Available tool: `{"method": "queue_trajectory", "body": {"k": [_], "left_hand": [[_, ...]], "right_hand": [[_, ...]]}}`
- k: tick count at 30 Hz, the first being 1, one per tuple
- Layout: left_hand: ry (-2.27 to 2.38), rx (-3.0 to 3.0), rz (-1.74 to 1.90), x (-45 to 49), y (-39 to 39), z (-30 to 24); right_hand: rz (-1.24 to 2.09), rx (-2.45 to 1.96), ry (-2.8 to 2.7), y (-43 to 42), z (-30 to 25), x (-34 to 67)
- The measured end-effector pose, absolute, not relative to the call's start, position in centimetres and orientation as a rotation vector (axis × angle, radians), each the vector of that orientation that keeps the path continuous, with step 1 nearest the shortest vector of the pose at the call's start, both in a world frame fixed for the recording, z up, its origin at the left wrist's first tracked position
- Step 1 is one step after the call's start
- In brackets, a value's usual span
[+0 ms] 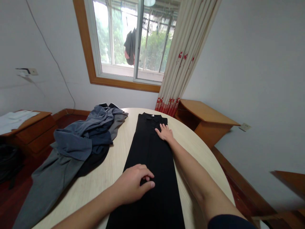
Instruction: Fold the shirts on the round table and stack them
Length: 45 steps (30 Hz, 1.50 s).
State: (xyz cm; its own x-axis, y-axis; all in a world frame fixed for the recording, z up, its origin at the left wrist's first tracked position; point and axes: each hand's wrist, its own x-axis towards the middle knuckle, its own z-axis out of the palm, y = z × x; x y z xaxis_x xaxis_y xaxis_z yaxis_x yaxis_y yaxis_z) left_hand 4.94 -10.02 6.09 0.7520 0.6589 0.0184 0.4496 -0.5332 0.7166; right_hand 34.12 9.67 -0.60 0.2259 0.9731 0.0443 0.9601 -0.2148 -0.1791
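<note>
A black shirt (pixel 150 159) lies folded into a long narrow strip down the middle of a round pale wooden table (pixel 114 162), collar at the far end. My right hand (pixel 164 132) rests flat and open on the shirt near the collar, arm stretched out. My left hand (pixel 134 187) sits on the shirt's near half, fingers curled and pinching the black cloth between thumb and fingertips.
A heap of grey and blue clothes (pixel 81 140) covers the table's left side and hangs over its edge. Wooden cabinets stand at the left (pixel 30 127) and right (pixel 205 119). A window (pixel 133 41) and a curtain (pixel 186 54) are behind the table.
</note>
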Motion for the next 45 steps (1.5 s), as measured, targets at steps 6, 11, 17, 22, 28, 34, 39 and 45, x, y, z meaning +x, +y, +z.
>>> {"method": "queue_trajectory", "body": {"k": [6,11,17,22,28,34,39,45], "left_hand": [[0.817,2.324,0.414,4.7,-8.5,4.0],[0.856,2.390,0.355,4.6,-7.5,2.9],[0.849,2.439,0.362,4.4,-7.0,2.4],[0.847,2.485,0.366,4.4,-7.2,2.1],[0.841,2.509,0.398,4.3,-7.3,1.8],[0.812,2.556,0.365,4.4,-7.7,2.0],[0.561,2.645,0.307,4.9,-9.4,3.4],[0.223,2.705,0.286,6.0,-11.4,4.0]], "right_hand": [[0.069,-2.255,-1.904,13.4,-0.4,35.3],[0.092,-2.063,-1.842,14.0,-0.1,36.5],[0.138,-1.930,-1.873,9.2,-0.4,37.5],[0.147,-1.840,-2.176,2.4,-0.5,36.5],[0.210,-1.679,-2.325,-6.2,0.2,35.5],[0.320,-1.509,-2.391,-13.7,0.8,34.7],[0.353,-1.455,-2.409,-17.0,1.0,34.2],[0.326,-1.428,-2.270,-17.2,0.7,34.3]]}}
